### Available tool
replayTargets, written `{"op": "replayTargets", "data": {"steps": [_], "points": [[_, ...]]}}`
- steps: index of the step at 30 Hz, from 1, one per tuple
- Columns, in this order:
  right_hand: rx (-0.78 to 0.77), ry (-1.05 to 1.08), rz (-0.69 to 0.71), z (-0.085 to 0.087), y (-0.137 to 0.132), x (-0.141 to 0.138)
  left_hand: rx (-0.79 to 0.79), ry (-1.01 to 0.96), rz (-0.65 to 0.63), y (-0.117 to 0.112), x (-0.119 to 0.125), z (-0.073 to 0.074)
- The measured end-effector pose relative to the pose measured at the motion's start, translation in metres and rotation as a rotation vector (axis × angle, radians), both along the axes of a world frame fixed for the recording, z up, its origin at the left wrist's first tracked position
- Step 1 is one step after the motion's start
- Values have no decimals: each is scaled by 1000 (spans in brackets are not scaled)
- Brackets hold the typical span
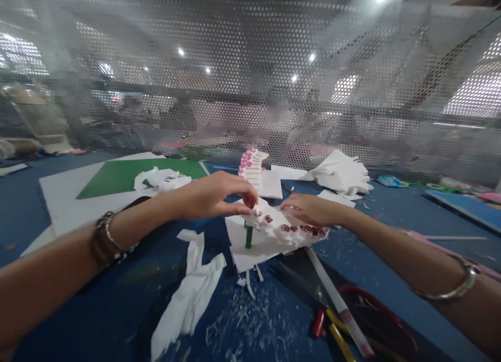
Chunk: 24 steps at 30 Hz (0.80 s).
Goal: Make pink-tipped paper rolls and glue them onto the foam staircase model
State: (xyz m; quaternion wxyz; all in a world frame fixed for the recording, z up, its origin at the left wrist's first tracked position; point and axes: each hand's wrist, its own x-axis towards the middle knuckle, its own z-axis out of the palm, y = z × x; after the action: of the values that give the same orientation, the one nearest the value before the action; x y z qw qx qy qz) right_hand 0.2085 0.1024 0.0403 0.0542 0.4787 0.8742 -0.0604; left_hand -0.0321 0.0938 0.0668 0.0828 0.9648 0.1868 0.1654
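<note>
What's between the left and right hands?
In the head view, a white piece dotted with dark red spans the gap between the left hand and the right hand, running on below the latter in the image.

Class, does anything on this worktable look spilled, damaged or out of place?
Yes: thin white shreds litter the near blue tabletop, and a crumpled white sheet lies to their left, looking like loose, ungathered waste.

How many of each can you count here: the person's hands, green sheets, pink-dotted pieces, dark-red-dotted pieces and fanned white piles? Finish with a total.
Hands: 2 (left hand, right hand)
Green sheet: 1
Pink-dotted piece: 1
Dark-red-dotted piece: 1
Fanned white pile: 1
Total: 6
</note>
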Motion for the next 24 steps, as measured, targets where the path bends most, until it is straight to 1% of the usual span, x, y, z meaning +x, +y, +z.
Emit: {"op": "replayTargets", "data": {"steps": [4, 10, 16, 24], "points": [[-39, -53, 34, 3, 4, -3, -28, -12, 4, 9, -5, 0], [-82, -124, 15, 12, 0, -11, -52, 10, 51, 14, -8, 1], [-92, -190, -42, 17, -7, -19, -60, 5, 20, 13, -3, 0], [-66, -229, -69, 16, -10, -21, -26, 22, -26, 11, 0, 1]]}}
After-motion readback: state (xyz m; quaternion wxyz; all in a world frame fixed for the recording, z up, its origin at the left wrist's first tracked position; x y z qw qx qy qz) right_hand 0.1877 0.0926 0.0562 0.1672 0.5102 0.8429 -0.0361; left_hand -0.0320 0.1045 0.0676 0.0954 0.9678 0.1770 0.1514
